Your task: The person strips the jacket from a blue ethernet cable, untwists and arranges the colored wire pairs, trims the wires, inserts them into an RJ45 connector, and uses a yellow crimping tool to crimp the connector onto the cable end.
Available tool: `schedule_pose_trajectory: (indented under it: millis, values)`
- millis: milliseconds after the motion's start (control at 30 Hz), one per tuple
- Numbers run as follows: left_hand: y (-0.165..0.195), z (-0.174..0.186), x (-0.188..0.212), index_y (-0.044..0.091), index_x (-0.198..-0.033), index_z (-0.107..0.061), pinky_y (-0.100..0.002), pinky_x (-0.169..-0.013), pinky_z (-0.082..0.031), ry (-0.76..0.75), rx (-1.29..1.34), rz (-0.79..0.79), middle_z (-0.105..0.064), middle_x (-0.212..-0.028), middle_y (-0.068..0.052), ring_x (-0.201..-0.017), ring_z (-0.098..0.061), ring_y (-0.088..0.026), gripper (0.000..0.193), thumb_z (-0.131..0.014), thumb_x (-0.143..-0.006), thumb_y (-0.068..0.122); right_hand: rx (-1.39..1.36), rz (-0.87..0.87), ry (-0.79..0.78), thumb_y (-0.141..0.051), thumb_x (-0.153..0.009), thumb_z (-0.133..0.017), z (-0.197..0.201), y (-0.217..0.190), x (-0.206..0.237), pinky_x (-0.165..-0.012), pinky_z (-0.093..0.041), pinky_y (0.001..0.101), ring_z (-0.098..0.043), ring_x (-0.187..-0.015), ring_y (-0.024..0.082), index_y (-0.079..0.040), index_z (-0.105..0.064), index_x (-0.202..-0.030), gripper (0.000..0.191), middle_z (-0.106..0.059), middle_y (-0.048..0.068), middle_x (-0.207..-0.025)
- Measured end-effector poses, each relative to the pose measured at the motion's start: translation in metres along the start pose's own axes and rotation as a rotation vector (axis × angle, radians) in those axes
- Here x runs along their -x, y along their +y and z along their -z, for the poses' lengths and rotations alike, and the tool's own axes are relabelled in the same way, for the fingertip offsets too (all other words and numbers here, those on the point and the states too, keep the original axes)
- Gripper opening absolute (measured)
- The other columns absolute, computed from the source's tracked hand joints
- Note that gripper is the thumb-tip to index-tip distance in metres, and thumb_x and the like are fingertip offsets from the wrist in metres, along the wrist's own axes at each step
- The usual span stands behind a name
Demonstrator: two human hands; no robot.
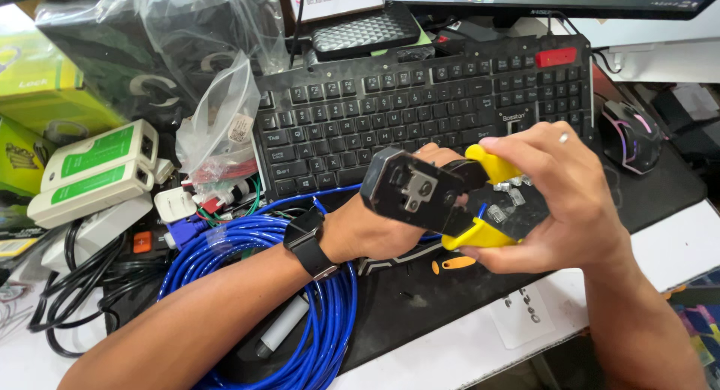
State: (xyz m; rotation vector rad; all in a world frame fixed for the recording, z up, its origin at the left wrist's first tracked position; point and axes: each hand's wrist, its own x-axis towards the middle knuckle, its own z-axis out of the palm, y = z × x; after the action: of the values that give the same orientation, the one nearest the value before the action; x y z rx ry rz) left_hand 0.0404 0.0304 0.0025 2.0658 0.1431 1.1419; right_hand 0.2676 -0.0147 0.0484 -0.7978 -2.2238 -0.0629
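Centre frame: crimping tool [420, 191] clamped by its yellow handles in right hand [559, 202], grip tight; left hand [375, 229] behind tool head, grip hidden, above blue cable [300, 315].

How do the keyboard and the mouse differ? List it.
The keyboard is wide, flat and rectangular; the mouse is small and rounded. The keyboard lies behind the hands, partly hidden by the right hand; the mouse sits off to the right, untouched. Both are black and rest on the dark desk mat.
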Motion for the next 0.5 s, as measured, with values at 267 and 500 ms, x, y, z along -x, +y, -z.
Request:
schedule_pose_trajectory:
  millis: [267,500]
  values:
    - [-0.006,-0.001,-0.004,0.002,-0.11,-0.071,-0.03,-0.071,-0.052,0.093,0.228,0.488,-0.067,-0.084,-0.004,-0.077,-0.061,-0.012,0.025,-0.053,-0.106,0.02,-0.199,-0.014,-0.221,-0.032,-0.053,-0.09,0.016,0.011,-0.001,-0.101,-0.039,0.0395,-0.058,-0.108,0.027,-0.004,-0.058,-0.128,0.086,-0.065,0.009,-0.116]
    - [-0.015,0.0,0.001,-0.002,-0.097,-0.071,-0.029,-0.083,-0.052,0.139,0.421,0.417,-0.07,-0.09,-0.004,-0.086,-0.062,-0.01,0.028,-0.048,-0.101,0.014,-0.4,-0.064,-0.534,-0.034,-0.049,-0.091,0.027,0.02,-0.001,-0.101,-0.04,0.0367,-0.055,-0.107,0.028,-0.004,-0.063,-0.126,0.088,-0.068,0.005,-0.115]
